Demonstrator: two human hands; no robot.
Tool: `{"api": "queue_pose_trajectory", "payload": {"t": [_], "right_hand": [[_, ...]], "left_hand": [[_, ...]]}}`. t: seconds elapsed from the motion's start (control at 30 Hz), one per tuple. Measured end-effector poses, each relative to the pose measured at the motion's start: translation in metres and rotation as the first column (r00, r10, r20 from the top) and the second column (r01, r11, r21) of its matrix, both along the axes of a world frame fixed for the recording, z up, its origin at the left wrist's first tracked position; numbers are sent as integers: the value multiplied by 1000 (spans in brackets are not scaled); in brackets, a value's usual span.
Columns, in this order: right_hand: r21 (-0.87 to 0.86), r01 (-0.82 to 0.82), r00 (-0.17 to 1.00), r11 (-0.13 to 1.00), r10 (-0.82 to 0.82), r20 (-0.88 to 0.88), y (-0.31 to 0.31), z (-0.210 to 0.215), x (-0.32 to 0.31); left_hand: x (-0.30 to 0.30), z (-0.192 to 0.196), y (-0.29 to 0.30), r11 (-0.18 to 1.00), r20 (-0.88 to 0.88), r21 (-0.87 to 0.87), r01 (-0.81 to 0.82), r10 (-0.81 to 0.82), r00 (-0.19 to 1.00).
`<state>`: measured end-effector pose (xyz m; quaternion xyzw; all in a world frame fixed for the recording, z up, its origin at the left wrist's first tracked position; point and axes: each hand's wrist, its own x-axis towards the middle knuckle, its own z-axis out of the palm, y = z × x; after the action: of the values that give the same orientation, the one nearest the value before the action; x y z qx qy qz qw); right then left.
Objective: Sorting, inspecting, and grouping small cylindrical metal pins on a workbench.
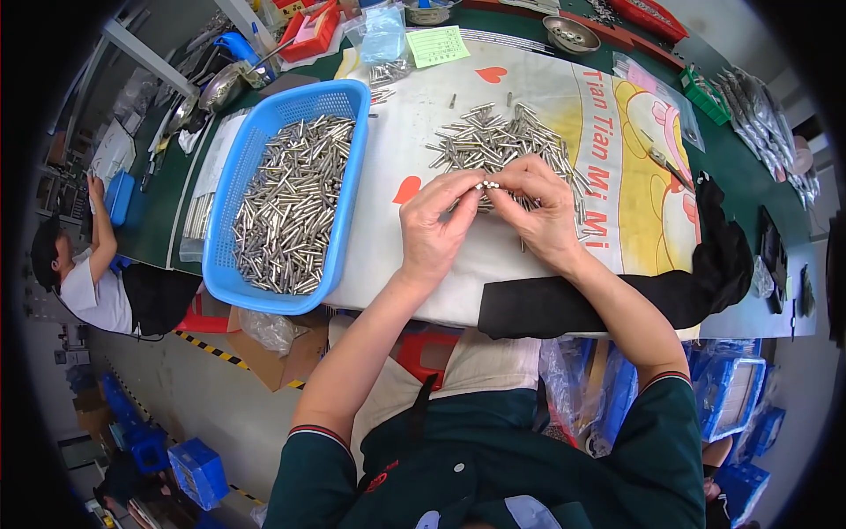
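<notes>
My left hand (432, 225) and my right hand (545, 212) meet over the near side of a loose pile of metal pins (480, 141). Between their fingertips they pinch a few small metal pins (486, 185), seen end-on. The fingers of both hands are closed, and the thumbs point inward. Part of the pile is hidden behind my hands. To the left of my left hand stands a blue plastic basket (354, 176) holding many similar metal pins (295, 203).
A printed cloth (388, 256) covers the table. Across its front edge lies a black cloth (529, 309). Farther back are a metal bowl (571, 35), a green paper slip (438, 46), plastic bags (383, 44) and a red tray (313, 31). Another person (88, 273) sits at far left.
</notes>
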<state>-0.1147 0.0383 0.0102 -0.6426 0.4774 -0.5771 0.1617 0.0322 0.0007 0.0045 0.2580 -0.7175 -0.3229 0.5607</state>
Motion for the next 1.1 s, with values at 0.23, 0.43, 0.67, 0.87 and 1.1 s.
{"api": "queue_pose_trajectory", "payload": {"t": [0.23,0.43,0.67,0.87,1.1], "right_hand": [[178,-54,998,983,56,-9,3,6,-1],[526,-158,968,835,27,249,3,11,-6],[597,-146,978,789,23,209,3,19,-6],[654,-177,976,735,48,211,4,24,-8],[635,-188,974,749,59,218,3,21,-9]], "left_hand": [[1,-3,7,961,-73,264,83,-66,995],[4,6,3,705,-262,613,357,-245,934],[13,9,-2,469,-358,757,455,-285,889],[15,8,-3,428,-370,771,471,-302,879],[15,8,-2,441,-347,768,464,-322,881]]}}
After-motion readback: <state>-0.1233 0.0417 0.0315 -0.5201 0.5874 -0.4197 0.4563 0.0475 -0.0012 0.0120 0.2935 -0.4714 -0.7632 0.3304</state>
